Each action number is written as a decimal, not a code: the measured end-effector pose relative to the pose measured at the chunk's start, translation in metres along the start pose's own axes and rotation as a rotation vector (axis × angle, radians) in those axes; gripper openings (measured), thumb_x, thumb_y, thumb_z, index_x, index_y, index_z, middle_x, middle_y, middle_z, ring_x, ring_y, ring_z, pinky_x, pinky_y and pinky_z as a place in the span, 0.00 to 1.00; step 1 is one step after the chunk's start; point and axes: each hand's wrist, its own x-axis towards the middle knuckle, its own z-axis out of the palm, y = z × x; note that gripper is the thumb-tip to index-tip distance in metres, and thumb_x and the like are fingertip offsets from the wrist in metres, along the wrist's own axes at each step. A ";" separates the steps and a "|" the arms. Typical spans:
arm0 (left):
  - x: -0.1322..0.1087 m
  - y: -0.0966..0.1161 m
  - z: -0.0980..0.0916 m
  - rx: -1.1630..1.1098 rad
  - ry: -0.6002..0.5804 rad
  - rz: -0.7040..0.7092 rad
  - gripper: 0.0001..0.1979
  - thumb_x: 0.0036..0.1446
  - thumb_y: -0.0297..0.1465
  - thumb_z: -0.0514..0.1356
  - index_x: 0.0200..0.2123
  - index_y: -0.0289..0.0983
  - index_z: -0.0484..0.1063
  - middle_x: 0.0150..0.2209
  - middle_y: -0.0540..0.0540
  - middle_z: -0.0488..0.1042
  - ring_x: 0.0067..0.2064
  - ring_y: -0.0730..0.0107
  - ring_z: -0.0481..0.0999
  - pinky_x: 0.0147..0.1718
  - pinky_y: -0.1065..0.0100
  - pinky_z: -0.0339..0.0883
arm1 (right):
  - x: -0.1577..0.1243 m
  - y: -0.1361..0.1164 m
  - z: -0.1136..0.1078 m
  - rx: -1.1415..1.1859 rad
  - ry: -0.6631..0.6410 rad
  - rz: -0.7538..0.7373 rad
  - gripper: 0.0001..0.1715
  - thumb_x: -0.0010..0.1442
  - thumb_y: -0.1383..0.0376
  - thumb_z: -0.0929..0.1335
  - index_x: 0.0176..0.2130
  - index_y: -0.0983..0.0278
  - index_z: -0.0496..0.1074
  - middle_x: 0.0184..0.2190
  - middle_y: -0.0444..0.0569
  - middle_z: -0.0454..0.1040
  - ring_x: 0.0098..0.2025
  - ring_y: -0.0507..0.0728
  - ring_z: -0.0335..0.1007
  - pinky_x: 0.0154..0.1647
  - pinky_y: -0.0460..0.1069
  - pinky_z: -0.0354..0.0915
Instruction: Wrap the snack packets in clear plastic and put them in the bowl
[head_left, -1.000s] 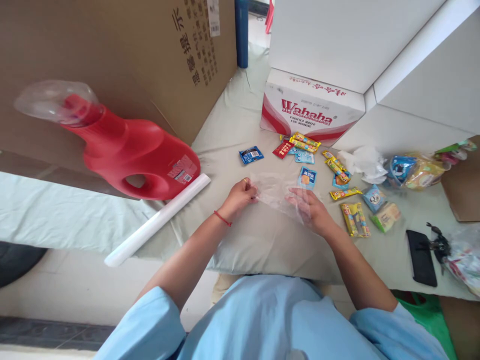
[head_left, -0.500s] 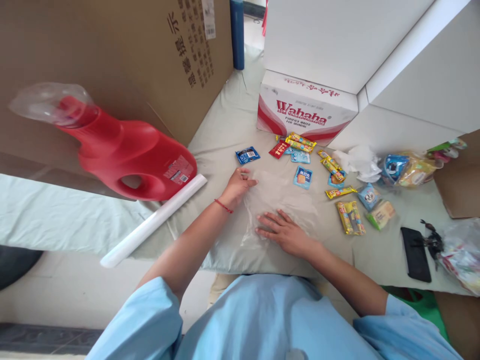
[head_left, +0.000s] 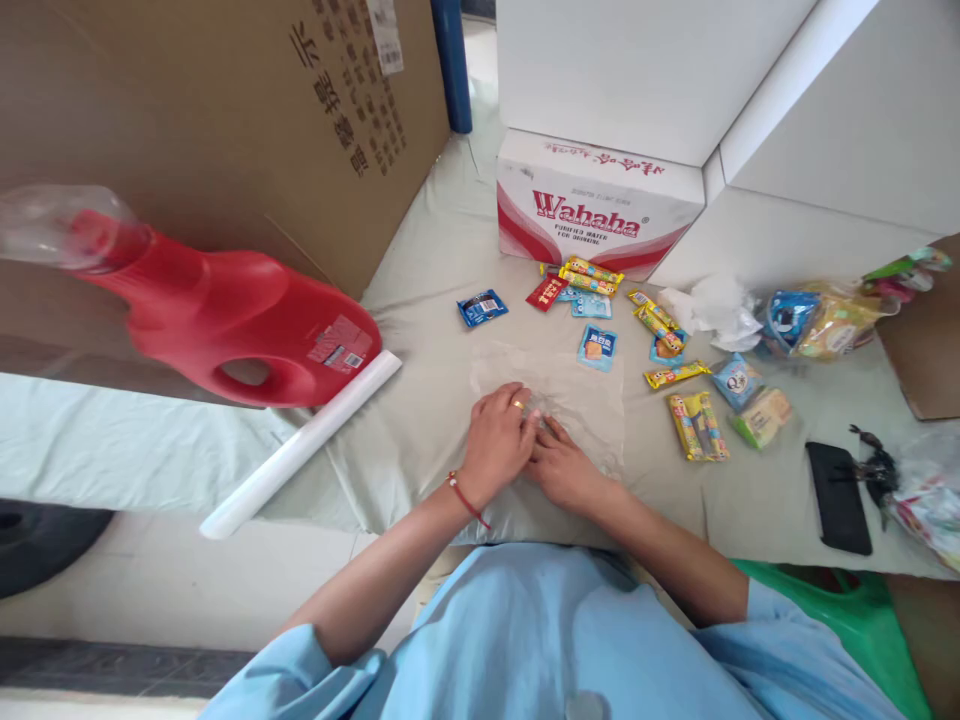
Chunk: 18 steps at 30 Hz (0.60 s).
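Sheet [head_left: 600, 410] of thin clear plastic: is lying spread on cloth-covered counter [head_left: 420, 450], nr front edge, partly beneath both hands. With L hand [head_left: 496, 435], is resting palm down on it, fingers bent & drawn tog. With R hand [head_left: 566, 470], is resting alongside, fingers close tog., touching L fingers. Not seeing enough to tell if pinching any plastic. Apparently is pressing mid-sheet; for best result, should be using light, even pressure, working creases outward, not tugging. Should be minding ring [head_left: 519, 404] on L hand, poss. snagging plastic, & blue snack pack [head_left: 598, 347] at far R corner, poss. getting dragged.
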 end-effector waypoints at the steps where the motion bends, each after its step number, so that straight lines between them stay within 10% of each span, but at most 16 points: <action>1: -0.004 -0.008 0.007 0.088 -0.028 -0.019 0.21 0.71 0.34 0.51 0.62 0.35 0.72 0.65 0.33 0.72 0.68 0.49 0.69 0.68 0.44 0.56 | -0.003 0.002 0.001 0.008 0.008 -0.007 0.31 0.70 0.71 0.66 0.69 0.55 0.69 0.69 0.53 0.68 0.77 0.65 0.50 0.77 0.70 0.46; 11: -0.014 -0.061 0.006 0.404 -0.077 0.031 0.32 0.74 0.42 0.45 0.77 0.40 0.50 0.76 0.35 0.52 0.75 0.48 0.57 0.72 0.31 0.34 | -0.073 0.034 0.009 0.009 0.366 0.451 0.27 0.74 0.62 0.63 0.68 0.62 0.69 0.72 0.56 0.64 0.73 0.66 0.58 0.71 0.66 0.61; 18: -0.010 -0.068 0.008 0.409 -0.082 0.055 0.34 0.74 0.45 0.45 0.77 0.36 0.48 0.76 0.33 0.53 0.75 0.45 0.58 0.72 0.30 0.34 | -0.048 0.108 -0.077 -0.043 0.382 0.571 0.23 0.73 0.63 0.60 0.58 0.64 0.78 0.51 0.59 0.81 0.52 0.66 0.76 0.57 0.62 0.71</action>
